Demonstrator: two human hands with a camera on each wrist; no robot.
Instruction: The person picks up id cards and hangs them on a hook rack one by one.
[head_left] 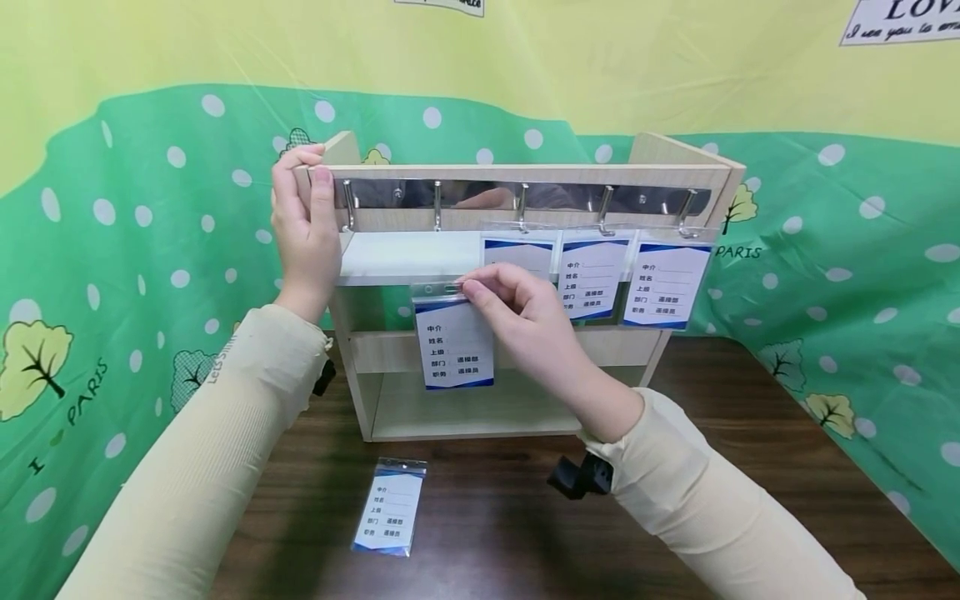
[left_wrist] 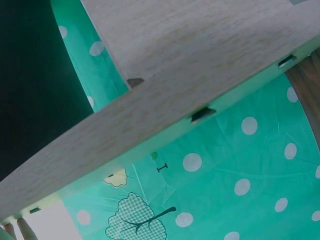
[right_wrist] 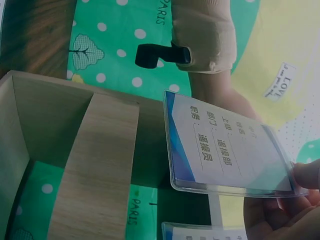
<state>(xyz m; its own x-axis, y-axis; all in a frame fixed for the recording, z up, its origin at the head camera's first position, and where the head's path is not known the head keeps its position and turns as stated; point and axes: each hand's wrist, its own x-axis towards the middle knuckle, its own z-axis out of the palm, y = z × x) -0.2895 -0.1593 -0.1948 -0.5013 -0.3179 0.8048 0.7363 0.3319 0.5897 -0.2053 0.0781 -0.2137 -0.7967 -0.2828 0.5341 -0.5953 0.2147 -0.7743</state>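
I lose the lower part of a hung badge [head_left: 517,252] behind the right hand [head_left: 536,325], which pinches a held badge [head_left: 454,343] by its top edge, at nine o'clock from that hand. The left hand [head_left: 306,237] grips the wooden rack [head_left: 611,348] at its ten o'clock corner, fingers partly hidden. At seven o'clock from the held badge, a loose badge [head_left: 390,510] lies on the worktop [head_left: 480,521]. Only my left wrist view shows dark slots [left_wrist: 203,114]; there, fingers are cut off at eight o'clock.

clear: before 2 leftmost hooks [head_left: 437,208] | obstacles: 3 hung badges [head_left: 667,285] to their right
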